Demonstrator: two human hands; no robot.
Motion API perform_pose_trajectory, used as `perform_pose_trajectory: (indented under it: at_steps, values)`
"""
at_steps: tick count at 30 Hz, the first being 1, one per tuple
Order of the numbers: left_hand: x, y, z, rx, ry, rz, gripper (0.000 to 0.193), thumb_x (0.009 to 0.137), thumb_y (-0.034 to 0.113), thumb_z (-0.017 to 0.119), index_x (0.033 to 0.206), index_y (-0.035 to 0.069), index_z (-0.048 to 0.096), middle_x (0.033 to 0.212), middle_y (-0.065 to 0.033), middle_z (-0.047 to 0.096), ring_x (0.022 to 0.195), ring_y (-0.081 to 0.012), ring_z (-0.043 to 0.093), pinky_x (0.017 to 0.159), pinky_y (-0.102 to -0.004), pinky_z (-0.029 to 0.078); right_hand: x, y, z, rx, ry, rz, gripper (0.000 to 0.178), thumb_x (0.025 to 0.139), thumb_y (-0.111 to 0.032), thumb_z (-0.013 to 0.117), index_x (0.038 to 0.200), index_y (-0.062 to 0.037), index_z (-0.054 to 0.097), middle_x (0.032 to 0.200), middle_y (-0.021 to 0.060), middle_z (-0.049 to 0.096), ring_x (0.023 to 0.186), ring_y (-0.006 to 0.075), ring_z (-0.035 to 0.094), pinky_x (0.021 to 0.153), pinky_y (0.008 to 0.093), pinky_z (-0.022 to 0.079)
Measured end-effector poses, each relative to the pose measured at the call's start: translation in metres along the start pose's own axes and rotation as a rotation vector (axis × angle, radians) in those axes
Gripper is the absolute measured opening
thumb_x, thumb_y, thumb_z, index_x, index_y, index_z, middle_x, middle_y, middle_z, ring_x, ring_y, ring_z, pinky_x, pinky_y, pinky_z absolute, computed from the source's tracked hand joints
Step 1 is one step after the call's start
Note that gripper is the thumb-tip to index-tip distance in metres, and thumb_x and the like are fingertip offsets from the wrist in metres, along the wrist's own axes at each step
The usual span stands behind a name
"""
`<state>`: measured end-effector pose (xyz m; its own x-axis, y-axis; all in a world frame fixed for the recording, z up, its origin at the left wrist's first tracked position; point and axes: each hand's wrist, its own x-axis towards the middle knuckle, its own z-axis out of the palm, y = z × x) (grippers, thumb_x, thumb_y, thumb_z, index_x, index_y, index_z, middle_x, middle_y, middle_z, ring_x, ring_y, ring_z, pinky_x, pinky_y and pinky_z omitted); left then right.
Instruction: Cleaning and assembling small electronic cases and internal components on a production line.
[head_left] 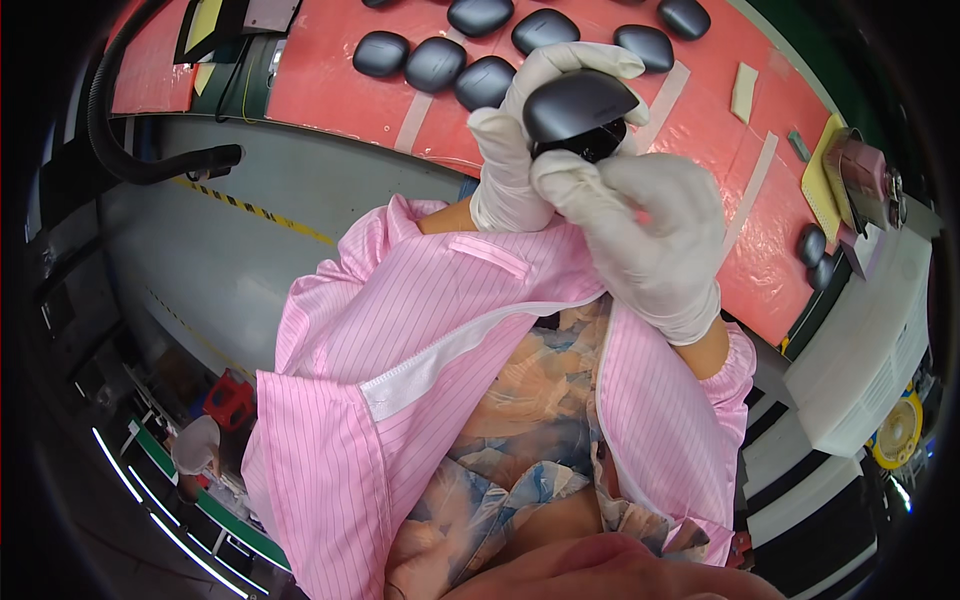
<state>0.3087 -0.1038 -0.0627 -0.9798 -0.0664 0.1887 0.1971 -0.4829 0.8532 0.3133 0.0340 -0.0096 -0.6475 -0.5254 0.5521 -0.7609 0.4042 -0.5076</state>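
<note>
The left hand (512, 175), in a thin white glove, curls its fingers behind and over a glossy dark-grey rounded case (575, 108), thumb out to the side; its grip is closed around the case, though most of the contact is hidden. The case is up in front of the chest, above the near edge of a red-topped table (330, 95), its lid tipped up over a black interior—what lies inside is too dark to make out.

The white-gloved right hand (665, 225) has its fingers bent and bunched at the case's lower edge, covering that part; whether they pinch anything, I cannot tell.

More dark-grey rounded cases (435, 65) lie beyond the left hand, the farthest cut off by the upper edge. Two small dark rounded pieces (812, 245) sit at the table's right side—too small to identify.
</note>
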Motion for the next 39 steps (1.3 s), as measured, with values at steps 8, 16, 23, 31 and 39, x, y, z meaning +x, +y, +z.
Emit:
perform_pose_trajectory:
  at_steps: [8,16,23,31,39]
  values:
    - [0.001,0.005,0.003,-0.111,0.128,-0.204,0.098,0.073,0.088,0.017,0.111,0.008,0.057,0.084,-0.006,0.065,0.063,-0.0135,0.06,0.052,-0.0235,0.046,-0.029,0.016,0.0,-0.108,-0.007,0.117,0.038,0.063,0.004,0.069,0.097,-0.0114,0.071,0.078,0.0008,0.056,0.07,0.0193,0.054,0.061,0.0297,0.044]
    - [0.006,0.002,0.0,-0.353,0.17,-0.453,0.085,0.087,0.075,0.031,0.106,-0.002,0.059,0.084,-0.0121,0.065,0.062,-0.022,0.063,0.048,-0.0283,0.047,-0.063,0.03,0.009,0.228,0.149,0.466,0.023,0.087,0.01,0.057,0.108,0.0025,0.061,0.098,0.0089,0.059,0.092,0.017,0.061,0.082,0.0279,0.05]
    - [0.002,0.012,0.015,-0.2,0.23,-0.506,0.072,0.092,0.067,0.033,0.105,0.001,0.059,0.085,-0.0093,0.064,0.068,-0.0169,0.06,0.056,-0.0281,0.046,-0.013,0.017,0.001,0.199,0.182,0.286,0.022,0.083,0.008,0.062,0.103,-0.0023,0.065,0.095,0.0076,0.059,0.085,0.0166,0.06,0.075,0.0282,0.05]
    - [0.005,0.003,0.004,-0.293,0.252,-0.566,0.067,0.094,0.064,0.031,0.105,0.003,0.056,0.086,-0.0098,0.063,0.07,-0.0162,0.059,0.055,-0.0276,0.045,-0.024,0.026,-0.006,-0.174,-0.102,0.193,0.033,0.072,0.008,0.068,0.1,-0.0077,0.068,0.082,0.0075,0.06,0.077,0.022,0.058,0.068,0.0316,0.048]
    - [-0.001,0.011,0.017,-0.331,0.108,-0.831,0.068,0.091,0.066,0.038,0.096,0.002,0.058,0.076,-0.0099,0.061,0.056,-0.0183,0.06,0.043,-0.0256,0.04,0.009,0.054,-0.015,-0.303,-0.094,-0.17,0.026,0.069,-0.013,0.065,0.094,-0.014,0.071,0.08,0.0039,0.057,0.078,0.0221,0.057,0.065,0.0338,0.045]
